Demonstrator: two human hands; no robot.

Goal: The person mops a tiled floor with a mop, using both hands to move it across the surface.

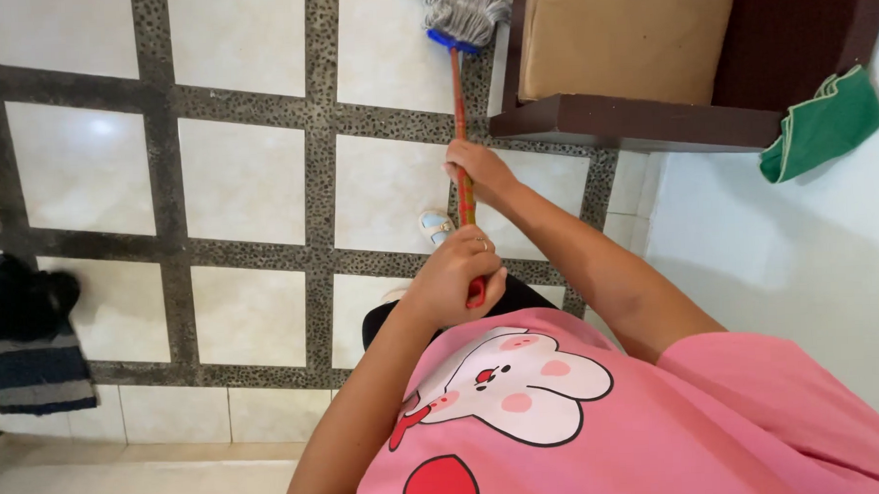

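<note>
A pink shirt (582, 417) fills the near view. The left hand (457, 276) is closed around the near end of a red mop handle (461, 129); the right hand (478, 168) grips it farther along. The grey mop head (462, 10) rests on the tiled floor (242, 176), beside a brown sofa (638, 65). A green cloth (823, 122) lies right.

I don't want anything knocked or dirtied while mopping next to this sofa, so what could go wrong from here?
1. The mop head is right against the sofa's wooden base; a further push may bump or wet it.
2. The green cloth lies close by on the floor and could get caught in the strands.
3. The left hand grips the very end of the red handle and the right hand sits higher, so the grip might slip.
</note>
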